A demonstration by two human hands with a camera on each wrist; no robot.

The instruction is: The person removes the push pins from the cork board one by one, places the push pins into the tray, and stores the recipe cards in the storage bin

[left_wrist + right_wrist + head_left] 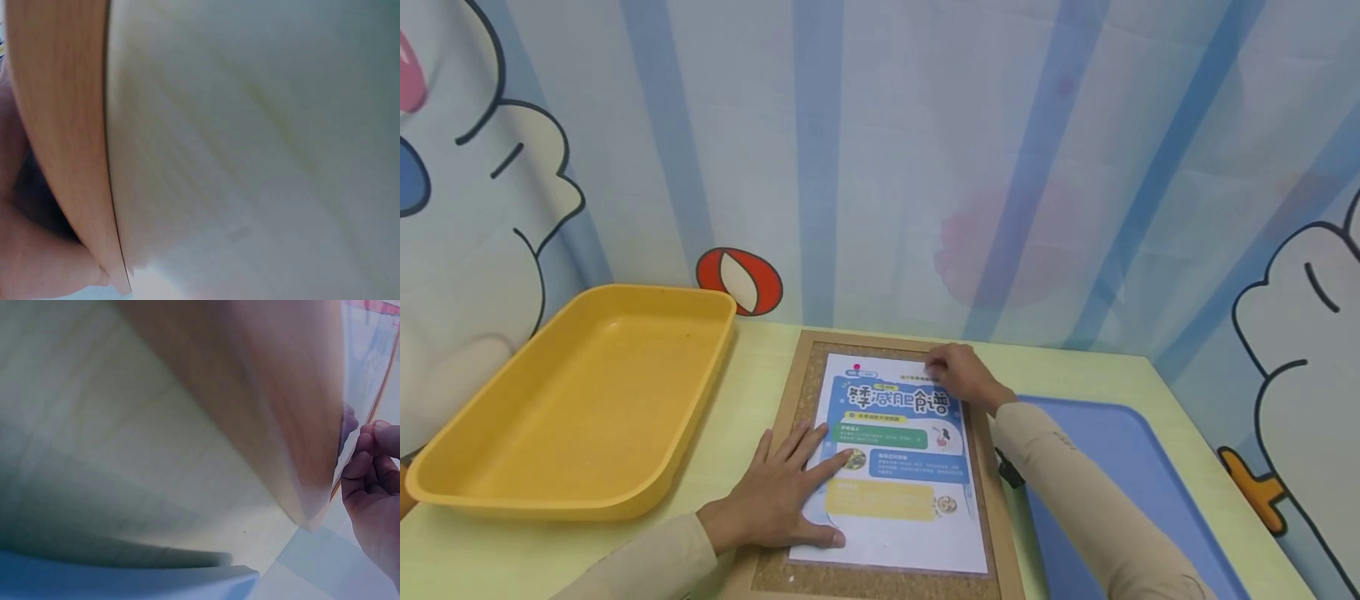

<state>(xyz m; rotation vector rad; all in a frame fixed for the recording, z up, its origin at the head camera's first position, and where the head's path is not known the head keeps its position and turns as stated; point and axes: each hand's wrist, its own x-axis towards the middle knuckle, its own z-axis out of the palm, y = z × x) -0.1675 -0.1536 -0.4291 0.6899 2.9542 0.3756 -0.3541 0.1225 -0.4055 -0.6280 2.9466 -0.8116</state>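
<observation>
A printed poster (887, 533) with colored text boxes lies on a wood-framed corkboard (775, 575). A pink pushpin (857, 367) sits at its top left corner. My left hand (778, 492) presses flat on the poster's left side and the frame, fingers spread. At the poster's top right corner, my right hand (962, 375) has its fingers curled and thumb against them. In the right wrist view, the fingertips (362, 440) pinch together by the board's edge; the small thing between them is hidden. The left wrist view shows mostly the wooden frame (62, 112) and tabletop.
A yellow tray (580, 400) stands to the left of the board. On the right, a blue tray (1120, 450) lies partly under my right sleeve. A small black object (1009, 471) shows beside the frame. Behind the pale yellow table (1075, 371) hangs a striped cartoon backdrop (887, 167).
</observation>
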